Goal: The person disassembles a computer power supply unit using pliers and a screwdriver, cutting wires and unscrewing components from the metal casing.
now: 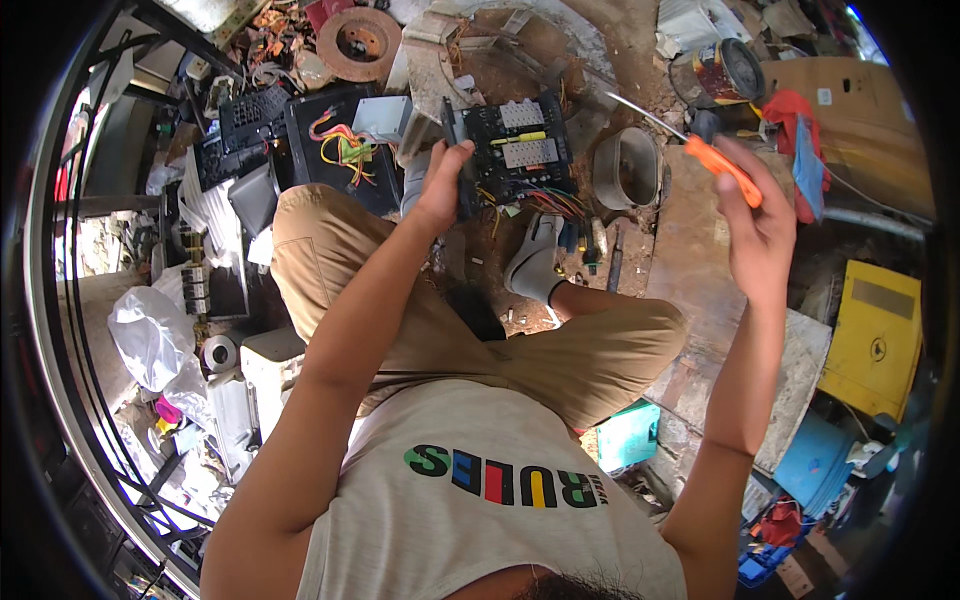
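My left hand [442, 180] is closed on the left edge of a black circuit board unit [555, 150], held above my crossed legs. The unit carries two silvery finned heat sinks [528, 153], a yellow part between them, and several coloured wires [545, 200] at its lower edge. Raised at the right, my right hand [757, 222] grips a screwdriver [722, 168] by its orange handle. The screwdriver's shaft points up and left, apart from the unit.
An oval metal container [627, 168] stands right of the unit. A silvery box with coloured wires [350, 140] lies left of my knee. Farther off are a rusty disc [358, 44], a paint-smeared can [722, 72] and a yellow case [872, 338]. A wooden board [690, 235] lies at my right.
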`<state>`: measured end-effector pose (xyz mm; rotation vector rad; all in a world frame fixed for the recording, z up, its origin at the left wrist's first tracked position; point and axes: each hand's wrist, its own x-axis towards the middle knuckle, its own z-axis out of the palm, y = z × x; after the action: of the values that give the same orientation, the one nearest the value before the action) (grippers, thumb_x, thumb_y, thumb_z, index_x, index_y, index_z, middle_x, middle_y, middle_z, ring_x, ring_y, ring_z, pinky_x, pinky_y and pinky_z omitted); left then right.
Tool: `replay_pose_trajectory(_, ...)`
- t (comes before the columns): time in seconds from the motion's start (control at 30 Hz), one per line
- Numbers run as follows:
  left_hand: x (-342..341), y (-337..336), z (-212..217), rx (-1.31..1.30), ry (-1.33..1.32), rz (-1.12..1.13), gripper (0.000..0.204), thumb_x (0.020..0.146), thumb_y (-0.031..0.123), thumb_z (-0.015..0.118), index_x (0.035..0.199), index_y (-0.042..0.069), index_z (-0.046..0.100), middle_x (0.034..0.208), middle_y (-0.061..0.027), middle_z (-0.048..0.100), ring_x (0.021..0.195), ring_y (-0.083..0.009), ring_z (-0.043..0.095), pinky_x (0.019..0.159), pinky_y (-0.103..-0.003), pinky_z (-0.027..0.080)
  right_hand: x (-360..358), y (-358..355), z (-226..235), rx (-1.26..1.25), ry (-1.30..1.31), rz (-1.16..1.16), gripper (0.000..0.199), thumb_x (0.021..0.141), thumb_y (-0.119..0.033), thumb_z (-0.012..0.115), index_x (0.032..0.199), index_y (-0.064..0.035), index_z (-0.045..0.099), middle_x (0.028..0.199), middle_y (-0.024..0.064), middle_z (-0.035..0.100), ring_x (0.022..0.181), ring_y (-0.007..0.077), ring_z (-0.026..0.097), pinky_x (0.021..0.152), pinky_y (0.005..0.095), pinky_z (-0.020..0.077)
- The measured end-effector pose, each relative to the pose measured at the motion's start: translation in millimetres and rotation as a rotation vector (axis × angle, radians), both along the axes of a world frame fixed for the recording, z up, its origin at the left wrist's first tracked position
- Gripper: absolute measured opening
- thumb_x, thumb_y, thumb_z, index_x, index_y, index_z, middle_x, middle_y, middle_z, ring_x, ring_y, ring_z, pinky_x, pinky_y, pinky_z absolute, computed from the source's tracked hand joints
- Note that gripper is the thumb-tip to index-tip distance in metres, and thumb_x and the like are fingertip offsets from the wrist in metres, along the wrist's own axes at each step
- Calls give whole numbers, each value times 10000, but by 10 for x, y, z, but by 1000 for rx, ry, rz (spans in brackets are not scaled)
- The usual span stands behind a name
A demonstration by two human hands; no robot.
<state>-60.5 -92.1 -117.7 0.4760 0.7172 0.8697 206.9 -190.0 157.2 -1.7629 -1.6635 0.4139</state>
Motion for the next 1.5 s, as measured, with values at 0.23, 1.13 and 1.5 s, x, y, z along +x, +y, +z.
replay_pose_trajectory(0.23,140,-113,-413,-31,216,54,666,890,463,618,1273,-37,400,1166,-164,560,1064,-201,560,879,-340,494,-721,1026,-440,-210,-329,377,323,893,-235,679,1169,-68,675,970,143,707,801,259,680,751,342,533)
replay_pose_trajectory(1.13,-517,-94,591,111,-239,313,638,796,152,600,1359,-67,395,1030,-49,515,861,-78,531,790,-184,473,-224,1518,-1997,-72,724,-314,355,887,-315,752,1104,-53,649,864,30,661,717,111,630,586,295,524)
replay_pose_trajectory(1.5,-172,131,-328,254,258,165,576,893,336,619,1321,-5,440,1214,-102,559,1110,-206,511,1007,-340,385,-294,-231,-2720,-62,813,-743,323,989,-338,614,1052,-22,594,849,41,593,762,119,562,653,305,517)
